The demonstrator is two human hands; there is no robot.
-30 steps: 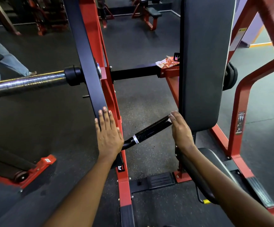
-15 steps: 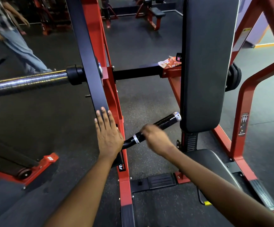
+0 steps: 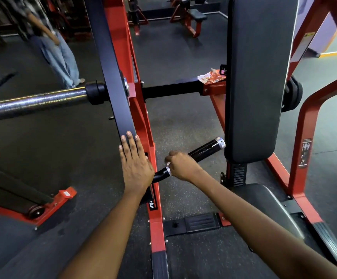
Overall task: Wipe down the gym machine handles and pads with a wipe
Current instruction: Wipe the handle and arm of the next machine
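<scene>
A black handle [image 3: 204, 149] with silver end caps sticks out from the red machine frame [image 3: 155, 224] toward the tall black back pad [image 3: 258, 77]. My right hand [image 3: 180, 166] grips the handle near its lower silver ring; a sliver of white wipe [image 3: 167, 163] shows at my fingers. My left hand [image 3: 135, 164] rests flat, fingers straight, on the black lever arm [image 3: 111, 77] of the machine. The black seat pad [image 3: 264, 204] lies below my right forearm.
A chrome weight bar [image 3: 32, 102] juts left from the lever arm. An orange wipe packet [image 3: 211, 77] lies on the crossbar behind the pad. A person in jeans [image 3: 63, 57] stands at the upper left. Other red benches [image 3: 191, 19] stand far back on the rubber floor.
My right hand slid down the handle from its far tip beside the pad to the lower ring near the frame. My left hand stayed put. The person at left walked closer.
</scene>
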